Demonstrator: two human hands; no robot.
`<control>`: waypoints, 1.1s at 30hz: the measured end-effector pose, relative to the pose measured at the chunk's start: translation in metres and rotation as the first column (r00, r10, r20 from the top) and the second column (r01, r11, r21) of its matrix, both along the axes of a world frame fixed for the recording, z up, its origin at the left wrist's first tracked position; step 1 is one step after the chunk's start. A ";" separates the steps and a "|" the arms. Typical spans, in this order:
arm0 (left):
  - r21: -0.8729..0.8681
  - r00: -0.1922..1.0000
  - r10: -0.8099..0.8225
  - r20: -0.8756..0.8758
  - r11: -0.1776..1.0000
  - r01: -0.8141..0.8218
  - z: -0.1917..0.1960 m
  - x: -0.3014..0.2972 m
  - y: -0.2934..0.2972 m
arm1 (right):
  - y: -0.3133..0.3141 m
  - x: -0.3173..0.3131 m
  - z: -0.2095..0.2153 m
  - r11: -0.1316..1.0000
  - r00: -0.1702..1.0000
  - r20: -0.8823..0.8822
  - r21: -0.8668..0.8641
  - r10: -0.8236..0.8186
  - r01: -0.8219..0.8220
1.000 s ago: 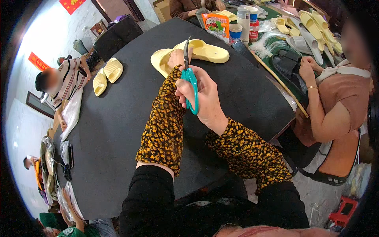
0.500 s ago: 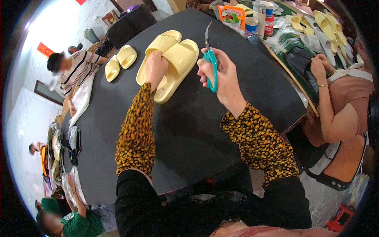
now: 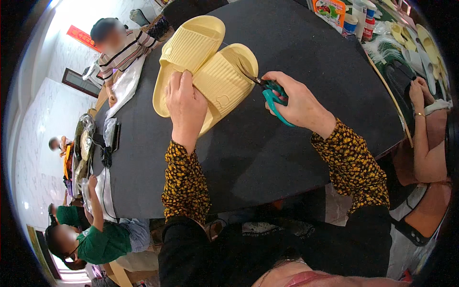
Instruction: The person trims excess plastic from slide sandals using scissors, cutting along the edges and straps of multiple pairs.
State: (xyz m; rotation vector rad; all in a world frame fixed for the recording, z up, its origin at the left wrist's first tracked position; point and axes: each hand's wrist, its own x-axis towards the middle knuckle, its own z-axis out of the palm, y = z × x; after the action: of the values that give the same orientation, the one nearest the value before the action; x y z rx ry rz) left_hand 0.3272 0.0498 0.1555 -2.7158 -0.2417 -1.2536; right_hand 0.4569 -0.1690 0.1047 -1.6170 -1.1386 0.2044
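Note:
Two pale yellow slide sandals [image 3: 206,67] lie side by side on a black table [image 3: 267,158]. My left hand [image 3: 185,105] presses flat on the near ends of the sandals, fingers spread. My right hand [image 3: 296,103] grips teal-handled scissors [image 3: 267,91], whose blades point left and touch the edge of the right sandal. Both forearms wear black and yellow patterned sleeves.
Another person's arm [image 3: 423,138] rests at the table's right side beside more yellow sandals [image 3: 420,38]. Cans and a colourful box [image 3: 330,9] stand at the far edge. People sit at the left, near plastic bags [image 3: 122,86] and dark items on the table's left rim.
The sandals have come nearer to me. My left hand moved from their side to press on their near ends. The scissors, held upright before, now lie level with blades at the right sandal.

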 end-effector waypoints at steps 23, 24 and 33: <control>0.041 0.993 -0.113 0.016 0.993 0.113 -0.005 0.001 -0.003 | -0.002 0.005 -0.003 0.995 0.986 0.139 0.015 -0.096 0.095; 0.047 0.994 -0.108 -0.008 0.993 0.108 -0.004 0.000 -0.004 | -0.003 0.007 -0.002 0.988 0.973 0.173 0.049 -0.150 0.144; 0.116 0.984 -0.152 -0.096 0.980 0.163 -0.002 -0.001 -0.019 | -0.002 0.018 -0.005 0.974 0.965 0.142 0.099 -0.218 0.206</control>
State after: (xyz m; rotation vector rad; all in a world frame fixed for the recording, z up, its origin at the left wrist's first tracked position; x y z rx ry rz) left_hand 0.3266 0.0307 0.1536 -2.7177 0.0607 -1.1425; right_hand 0.4753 -0.1713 0.1001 -1.6882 -1.0637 -0.1070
